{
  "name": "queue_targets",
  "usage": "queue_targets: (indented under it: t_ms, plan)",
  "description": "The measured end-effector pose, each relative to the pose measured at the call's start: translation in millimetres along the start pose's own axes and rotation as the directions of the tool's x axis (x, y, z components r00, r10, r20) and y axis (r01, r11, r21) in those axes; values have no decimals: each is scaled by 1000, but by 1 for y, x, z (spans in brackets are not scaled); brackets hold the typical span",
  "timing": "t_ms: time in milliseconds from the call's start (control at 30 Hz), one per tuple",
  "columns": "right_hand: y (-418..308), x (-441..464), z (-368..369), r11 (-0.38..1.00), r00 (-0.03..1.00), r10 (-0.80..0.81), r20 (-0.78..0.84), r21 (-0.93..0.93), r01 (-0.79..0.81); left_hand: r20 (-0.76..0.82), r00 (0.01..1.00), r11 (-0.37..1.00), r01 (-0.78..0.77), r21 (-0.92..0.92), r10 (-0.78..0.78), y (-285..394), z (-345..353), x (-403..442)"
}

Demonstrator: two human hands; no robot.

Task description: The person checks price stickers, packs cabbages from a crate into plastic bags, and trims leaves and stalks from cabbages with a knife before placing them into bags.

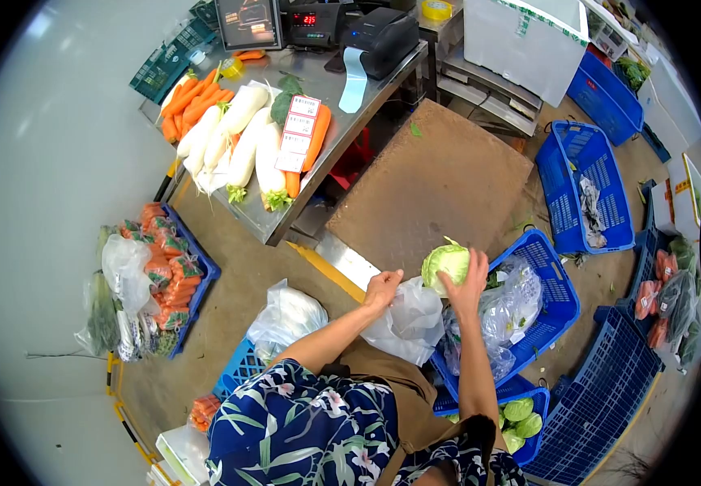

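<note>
A pale green cabbage (446, 266) is gripped in my right hand (465, 283), its fingers wrapped round the right side. My left hand (384, 289) pinches the upper edge of a translucent white plastic bag (406, 322), which hangs below and left of the cabbage. The cabbage is at the bag's upper right; whether it touches the bag I cannot tell. Just right of my right forearm stands a blue crate (557, 283) holding clear plastic bags (512, 304). More cabbages (519, 411) lie in a lower blue crate (538, 433) near my right elbow.
A metal table (265, 219) carries white radishes (245, 134), carrots (192, 104), a scale display (316, 24) and a label printer (380, 40). Beyond my hands is a brown platform (435, 182). Bagged carrots (174, 279) sit at left; another blue crate (557, 186) stands at right.
</note>
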State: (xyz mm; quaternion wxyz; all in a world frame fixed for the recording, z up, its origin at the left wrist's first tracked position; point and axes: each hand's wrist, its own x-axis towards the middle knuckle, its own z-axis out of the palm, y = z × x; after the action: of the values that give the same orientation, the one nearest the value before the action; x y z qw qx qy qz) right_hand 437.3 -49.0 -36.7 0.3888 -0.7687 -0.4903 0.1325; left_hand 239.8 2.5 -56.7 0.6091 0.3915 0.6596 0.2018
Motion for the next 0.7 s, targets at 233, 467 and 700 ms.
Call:
queue_targets:
  t_ms: [233,467,700]
  plan:
    - [-33,-64,-11,921,900,-83,428,377,-94,160,975,980,-174,94,157,22,-10,-27]
    - [-40,-61,-37,694,881,339,330,544,-471,528,706,539,-705,461,472,25,-32,-53]
    - [-19,-63,-27,534,864,423,273,696,-480,382,821,466,-559,686,424,23,-55,-66]
